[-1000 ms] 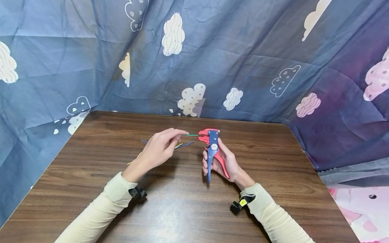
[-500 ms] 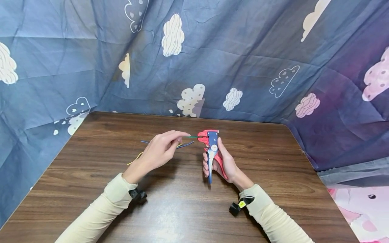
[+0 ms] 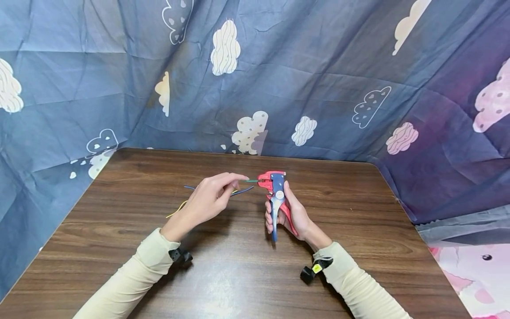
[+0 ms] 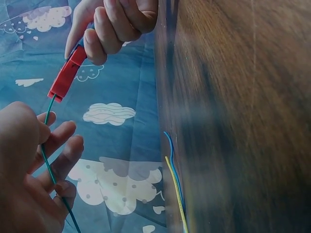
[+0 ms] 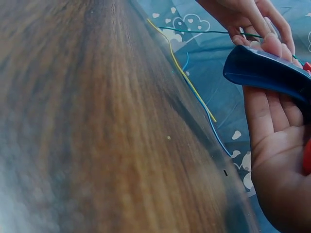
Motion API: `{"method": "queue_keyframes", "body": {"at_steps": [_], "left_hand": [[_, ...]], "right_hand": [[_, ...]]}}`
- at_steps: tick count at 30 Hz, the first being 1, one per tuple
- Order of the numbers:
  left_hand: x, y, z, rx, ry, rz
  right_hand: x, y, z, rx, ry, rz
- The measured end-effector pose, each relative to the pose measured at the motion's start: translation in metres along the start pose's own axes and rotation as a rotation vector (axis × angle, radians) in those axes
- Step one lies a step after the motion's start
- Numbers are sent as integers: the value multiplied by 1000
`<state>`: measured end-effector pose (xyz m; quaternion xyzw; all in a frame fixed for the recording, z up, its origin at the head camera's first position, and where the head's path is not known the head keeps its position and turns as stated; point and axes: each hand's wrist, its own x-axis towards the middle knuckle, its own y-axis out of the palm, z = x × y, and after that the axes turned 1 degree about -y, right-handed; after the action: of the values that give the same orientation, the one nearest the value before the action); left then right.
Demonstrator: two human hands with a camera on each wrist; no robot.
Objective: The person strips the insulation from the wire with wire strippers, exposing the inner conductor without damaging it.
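Note:
My right hand [image 3: 296, 215] grips a wire stripper [image 3: 276, 186] with a blue body, one blue and one red handle, and a red head. The tool stands upright above the table, its head pointing left. A thin green wire [image 4: 70, 213] runs between the thumb and fingers of my left hand [image 3: 207, 195], which pinches it. The wire's front end enters the mouth of the red head, as the left wrist view shows. Its tail trails back past the left hand in the right wrist view. The left fingertips are a short way from the red head.
A yellow wire [image 5: 175, 60] and a blue wire [image 5: 221, 141] lie on the brown wooden table [image 3: 350, 248], partly behind my left hand in the head view. A dark blue cloth [image 3: 318, 66] with cloud prints hangs along the table's far edge.
The stripper's handles have come slightly closer together, and its red jaws have narrowed at the green wire. Both hands have moved only a little; a bit less wire shows between them.

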<state>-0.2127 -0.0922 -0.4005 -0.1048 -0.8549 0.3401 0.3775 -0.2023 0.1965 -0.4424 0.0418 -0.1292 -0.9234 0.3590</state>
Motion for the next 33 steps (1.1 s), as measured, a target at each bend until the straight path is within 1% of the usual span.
{"method": "queue_keyframes", "body": {"at_steps": [6,11,19,27,33], "left_hand": [[0,1,1,10,-6,-8],[0,2,-1,15,-9,-1],[-1,2,-2,25,-26,16],[-1,1,-3,28,-30,16],[-2,1,-4,28,-32,21]], "right_hand": [[0,0,-1,-3,2,5],[0,-1,-1,-14,7,-1],[2,1,-3,-41,41,-85],[3,3,-3,-63,11,-113],[4,6,-2,-119,-47,-155]]}}
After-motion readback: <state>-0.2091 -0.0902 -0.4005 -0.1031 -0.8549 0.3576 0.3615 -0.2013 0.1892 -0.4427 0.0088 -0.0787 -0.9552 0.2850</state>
